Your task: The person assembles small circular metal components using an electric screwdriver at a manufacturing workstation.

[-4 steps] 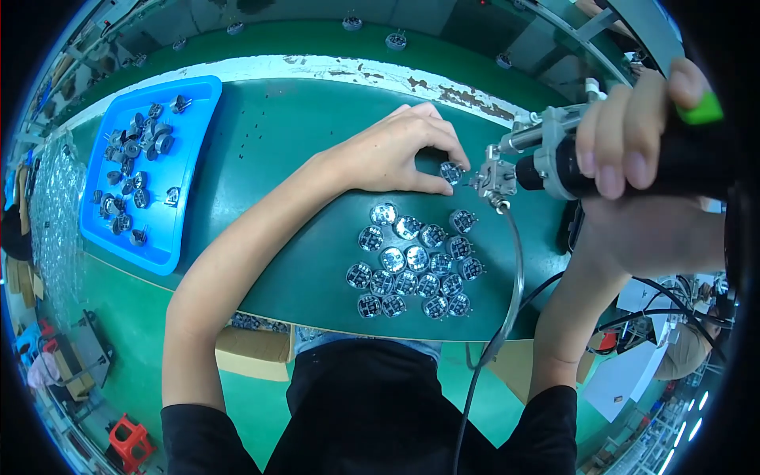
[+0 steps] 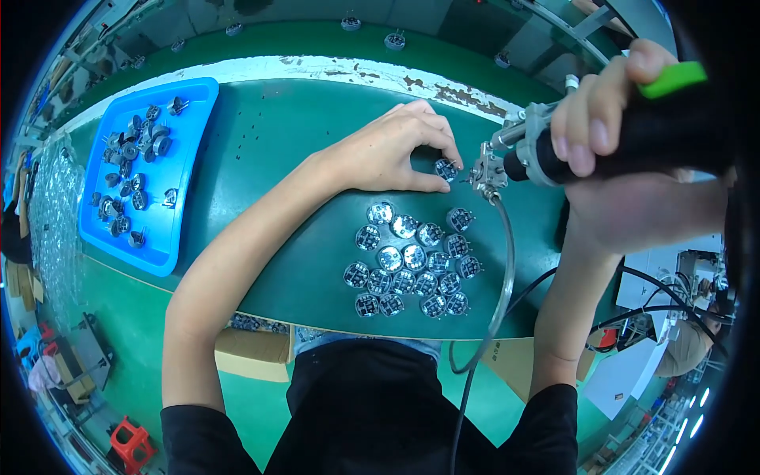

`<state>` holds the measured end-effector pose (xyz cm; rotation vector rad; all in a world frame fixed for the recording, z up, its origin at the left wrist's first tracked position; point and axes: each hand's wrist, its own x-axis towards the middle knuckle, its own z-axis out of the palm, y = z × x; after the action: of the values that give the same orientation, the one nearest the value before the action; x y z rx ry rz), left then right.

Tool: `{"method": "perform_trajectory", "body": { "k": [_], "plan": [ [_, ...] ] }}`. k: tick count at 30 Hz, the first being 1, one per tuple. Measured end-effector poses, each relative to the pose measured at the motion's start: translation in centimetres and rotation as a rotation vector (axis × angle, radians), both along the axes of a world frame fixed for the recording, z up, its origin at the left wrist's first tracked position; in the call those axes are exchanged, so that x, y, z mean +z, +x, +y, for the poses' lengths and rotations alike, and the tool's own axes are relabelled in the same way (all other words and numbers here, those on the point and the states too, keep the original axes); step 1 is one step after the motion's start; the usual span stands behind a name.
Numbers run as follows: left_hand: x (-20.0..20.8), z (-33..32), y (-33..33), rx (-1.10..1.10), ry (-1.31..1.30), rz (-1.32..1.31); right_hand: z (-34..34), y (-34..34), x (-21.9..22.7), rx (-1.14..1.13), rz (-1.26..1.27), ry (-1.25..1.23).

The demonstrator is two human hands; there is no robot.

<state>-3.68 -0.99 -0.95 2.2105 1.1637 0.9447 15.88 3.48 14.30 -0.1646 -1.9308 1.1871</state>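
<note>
Between thumb and index finger, my left hand (image 2: 386, 152) pinches a small round metal part with a circuit board (image 2: 446, 169) on the green bench (image 2: 273, 162). My right hand (image 2: 613, 111) is wrapped around a black screwdriver (image 2: 653, 138) with a green patch, held almost level. Its metal nose (image 2: 488, 170) points left, its tip close beside the held part; whether they touch I cannot tell. A clear feed tube (image 2: 509, 253) hangs from the nose. Just nearer to me, several similar round parts (image 2: 413, 256) sit in loose rows, boards facing up.
At the left, a blue tray (image 2: 188, 174) holds several grey round parts. A belt with spaced round parts (image 2: 394, 39) runs beyond the bench's worn white edge (image 2: 317, 70). Black cables (image 2: 665, 289) hang at the right. An open cardboard box (image 2: 253, 355) stands below the front edge.
The screwdriver and my right hand have shifted a little to the left, bringing the nose nearer the held part. My left hand keeps its pinch, nearly still.
</note>
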Motion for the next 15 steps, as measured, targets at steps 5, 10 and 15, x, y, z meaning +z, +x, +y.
{"method": "perform_trajectory", "body": {
  "k": [5,10,15],
  "plan": [
    [-0.2,-0.3,-0.4,0.012,0.023,-0.007,0.4,-1.4,-0.4,-0.004,0.011,-0.004],
    [-0.1,-0.3,-0.3,0.007,0.018,-0.008,0.5,-1.8,-0.5,-0.026,0.013,-0.003],
    [0.0,-0.3,-0.2,0.01,0.029,-0.001,0.6,-1.7,-0.5,-0.045,0.013,-0.002]
  ]
}}
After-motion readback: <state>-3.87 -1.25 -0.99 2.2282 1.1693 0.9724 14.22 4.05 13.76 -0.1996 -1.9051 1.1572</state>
